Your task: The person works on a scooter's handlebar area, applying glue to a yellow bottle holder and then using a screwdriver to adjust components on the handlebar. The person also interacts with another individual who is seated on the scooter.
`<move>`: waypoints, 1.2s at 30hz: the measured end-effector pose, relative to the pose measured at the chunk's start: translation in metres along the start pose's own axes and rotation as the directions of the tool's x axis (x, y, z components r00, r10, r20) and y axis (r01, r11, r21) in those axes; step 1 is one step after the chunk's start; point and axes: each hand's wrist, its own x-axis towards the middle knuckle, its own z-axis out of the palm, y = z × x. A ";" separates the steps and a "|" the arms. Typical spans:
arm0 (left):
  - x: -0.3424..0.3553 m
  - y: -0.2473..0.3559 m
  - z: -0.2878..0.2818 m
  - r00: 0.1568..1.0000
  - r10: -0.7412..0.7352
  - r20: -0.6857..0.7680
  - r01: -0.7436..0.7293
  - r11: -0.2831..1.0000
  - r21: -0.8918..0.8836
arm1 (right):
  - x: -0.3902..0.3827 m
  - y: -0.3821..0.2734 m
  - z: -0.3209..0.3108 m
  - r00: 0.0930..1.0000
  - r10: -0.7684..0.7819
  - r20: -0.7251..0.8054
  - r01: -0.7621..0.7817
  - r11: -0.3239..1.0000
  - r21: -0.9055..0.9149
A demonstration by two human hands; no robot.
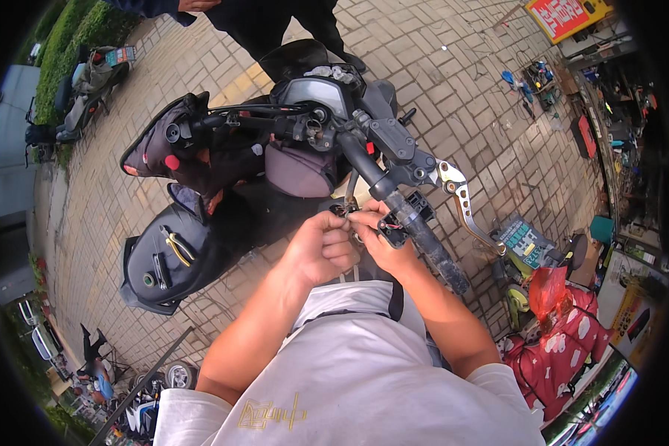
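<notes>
Beneath the handlebar of a scooter, my two hands meet fingertip to fingertip. Thumb and fingers of my left hand are pinched together at the end of a dark wire bundle; what exactly they grip is too small to make out. My right hand is closed too, its fingertips at the same spot. Against that hand sits a black plastic switch housing with thin wires. Another black switch piece is beside the bare, scuffed bar end. A silver brake lever sticks out to the right.
Yellow-handled pliers, a black tool and a tape roll lie on the black seat. A person in dark clothes stands beyond the scooter. Tools and a red patterned cover are at the right.
</notes>
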 end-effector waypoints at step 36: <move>0.041 -0.099 0.028 0.031 0.982 -0.186 -0.535 0.173 0.827 | 0.036 0.022 -0.044 0.858 -0.107 0.502 0.048 0.990 0.129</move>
